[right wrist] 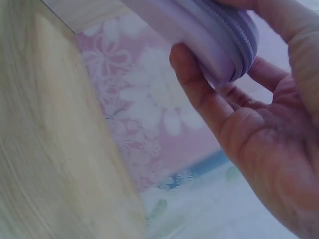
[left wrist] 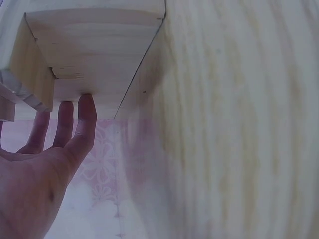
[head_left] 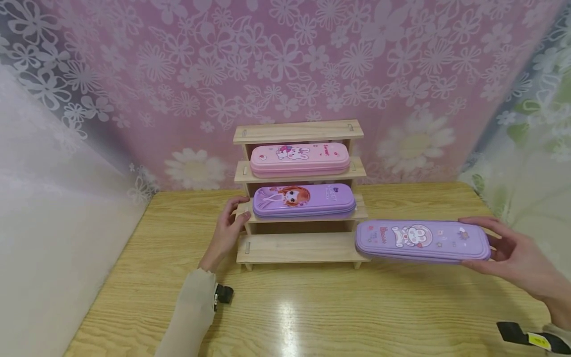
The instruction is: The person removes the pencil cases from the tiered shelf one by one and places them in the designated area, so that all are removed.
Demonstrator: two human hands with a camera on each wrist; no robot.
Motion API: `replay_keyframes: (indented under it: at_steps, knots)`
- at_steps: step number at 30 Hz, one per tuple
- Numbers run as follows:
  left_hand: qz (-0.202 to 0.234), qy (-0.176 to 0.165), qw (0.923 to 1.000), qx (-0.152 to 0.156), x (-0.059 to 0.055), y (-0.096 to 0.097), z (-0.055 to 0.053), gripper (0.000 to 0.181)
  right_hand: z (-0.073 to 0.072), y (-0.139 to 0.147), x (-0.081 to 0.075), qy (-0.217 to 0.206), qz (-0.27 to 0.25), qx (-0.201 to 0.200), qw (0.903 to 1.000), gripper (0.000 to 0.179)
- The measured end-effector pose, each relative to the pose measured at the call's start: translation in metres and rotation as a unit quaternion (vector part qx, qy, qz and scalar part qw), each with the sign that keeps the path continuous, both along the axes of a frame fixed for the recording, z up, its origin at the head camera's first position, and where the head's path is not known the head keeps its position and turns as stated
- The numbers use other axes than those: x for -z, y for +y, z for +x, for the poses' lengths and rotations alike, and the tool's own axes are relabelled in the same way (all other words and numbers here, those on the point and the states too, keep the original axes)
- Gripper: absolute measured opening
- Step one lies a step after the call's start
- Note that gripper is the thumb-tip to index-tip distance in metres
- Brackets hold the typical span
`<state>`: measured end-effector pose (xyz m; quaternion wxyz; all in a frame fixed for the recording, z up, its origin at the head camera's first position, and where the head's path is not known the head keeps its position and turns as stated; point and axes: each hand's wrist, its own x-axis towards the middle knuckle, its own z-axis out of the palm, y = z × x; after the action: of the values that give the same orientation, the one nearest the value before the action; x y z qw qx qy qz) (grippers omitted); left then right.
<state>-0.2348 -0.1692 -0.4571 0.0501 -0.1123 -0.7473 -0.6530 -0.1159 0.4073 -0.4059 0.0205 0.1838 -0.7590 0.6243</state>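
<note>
My right hand (head_left: pixel 517 255) grips the right end of a lilac pencil case (head_left: pixel 419 240) with an astronaut bunny on its lid. In the right wrist view, fingers and thumb lie around that zipped case (right wrist: pixel 199 45). The case is held level, its left end beside the lowest tier's right end. My left hand (head_left: pixel 228 230) holds the left side of a stepped wooden rack (head_left: pixel 303 248), thumb by the end of a middle tier. In the left wrist view, fingertips (left wrist: pixel 85 102) touch the rack's wood. A purple pencil case (head_left: pixel 308 201) with a doll-like girl lies on that middle tier.
One tier higher lies a pink pencil case (head_left: pixel 300 159) with a bunny on it. Bare wood shows on the top tier (head_left: pixel 299 132) and the lowest one. The rack stands on a wood-grain table (head_left: pixel 187 218) before a pink flowered curtain (head_left: pixel 285 64).
</note>
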Motion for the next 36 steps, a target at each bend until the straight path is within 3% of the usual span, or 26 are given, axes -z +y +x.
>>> replay_keyframes:
  at_steps: [4, 8, 13, 20, 25, 28, 32, 36]
  knots:
    - [0.004, 0.0, 1.0, 0.002, 0.001, 0.0, 0.0, 0.038, 0.002, 0.002, -0.004, 0.022, 0.046, 0.058, 0.997, 0.082]
    - [0.005, 0.001, 1.0, 0.001, 0.002, 0.0, -0.001, 0.038, 0.001, -0.003, -0.006, 0.042, 0.152, 0.129, 0.979, 0.08]
    - [-0.007, 0.004, 1.0, -0.002, 0.0, 0.0, 0.002, 0.038, -0.004, -0.014, -0.003, 0.049, 0.159, 0.151, 0.9744, 0.075]
    - [-0.016, -0.003, 0.9999, -0.004, -0.002, 0.001, 0.003, 0.038, -0.02, -0.031, 0.003, 0.024, 0.163, 0.179, 0.9699, 0.068]
    - [-0.018, -0.006, 0.9998, -0.005, -0.003, 0.0, 0.003, 0.038, -0.031, -0.047, 0.008, 0.007, 0.19, 0.232, 0.9539, 0.06]
    - [-0.015, -0.006, 0.9999, -0.004, -0.002, 0.0, 0.002, 0.038, -0.037, -0.052, 0.011, -0.015, 0.203, 0.244, 0.9481, 0.062]
    - [-0.013, -0.005, 0.9999, -0.002, -0.002, 0.0, 0.002, 0.038, -0.04, -0.053, 0.016, -0.037, 0.174, 0.21, 0.9613, 0.056]
    - [-0.01, -0.003, 0.9999, -0.002, -0.001, 0.0, 0.001, 0.039, -0.039, -0.051, 0.023, -0.018, 0.111, 0.146, 0.9829, 0.052]
